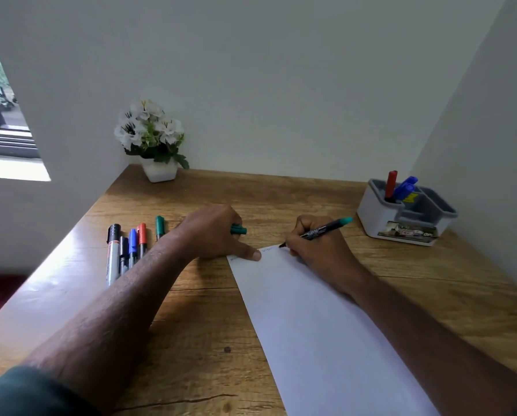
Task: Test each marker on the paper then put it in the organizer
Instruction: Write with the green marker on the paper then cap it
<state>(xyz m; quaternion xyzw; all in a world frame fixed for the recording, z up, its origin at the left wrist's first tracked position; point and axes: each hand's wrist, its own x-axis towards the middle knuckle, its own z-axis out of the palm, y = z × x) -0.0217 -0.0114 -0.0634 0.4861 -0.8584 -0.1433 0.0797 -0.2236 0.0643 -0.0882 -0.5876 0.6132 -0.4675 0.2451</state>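
My right hand grips a black marker with a green end, its tip touching the far edge of the white paper. Faint scribbles show near that edge. My left hand holds a green cap in its curled fingers while its thumb presses the paper's far left corner. Several markers lie in a row on the desk to the left, black, blue, red and green capped. The grey organizer stands at the far right with a red marker and blue markers in it.
A white pot of white flowers stands at the desk's back left corner. Walls close in the wooden desk behind and on the right. A window is at the far left.
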